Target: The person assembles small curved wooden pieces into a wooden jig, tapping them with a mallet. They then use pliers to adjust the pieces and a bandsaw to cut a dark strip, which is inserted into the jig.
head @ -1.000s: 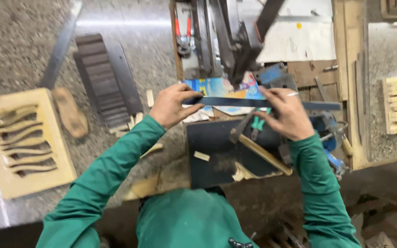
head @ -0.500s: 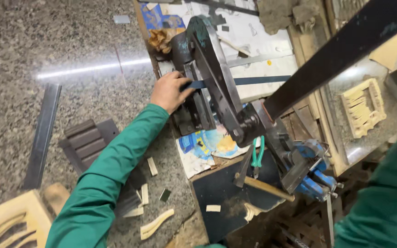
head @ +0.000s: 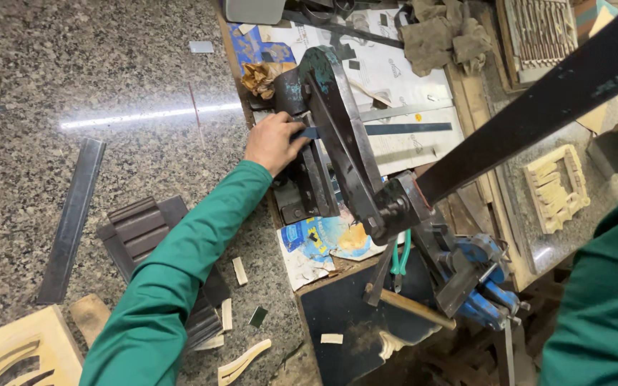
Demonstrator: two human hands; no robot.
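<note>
My left hand (head: 273, 143) grips the near end of a long flat dark metal strip (head: 402, 130). The strip lies flat through the jaws of a heavy dark lever shear (head: 341, 143) that stands on the bench. The shear's long black lever bar (head: 538, 107) rises to the upper right and leaves the picture. Only my right arm's green sleeve (head: 602, 300) shows at the right edge; that hand is out of sight.
A blue vise (head: 484, 282), a hammer (head: 409, 307) and green-handled pliers (head: 400, 257) lie near the shear's base. On the granite to the left are a flat steel bar (head: 73, 214), a dark ribbed piece (head: 137, 229), wood offcuts (head: 239, 271) and a carved wooden frame (head: 16, 357). Another frame (head: 556, 186) lies at the right.
A second ago both hands held the strip in front of me. Now only the left hand holds it, fed into the shear, and the right hand has left the view.
</note>
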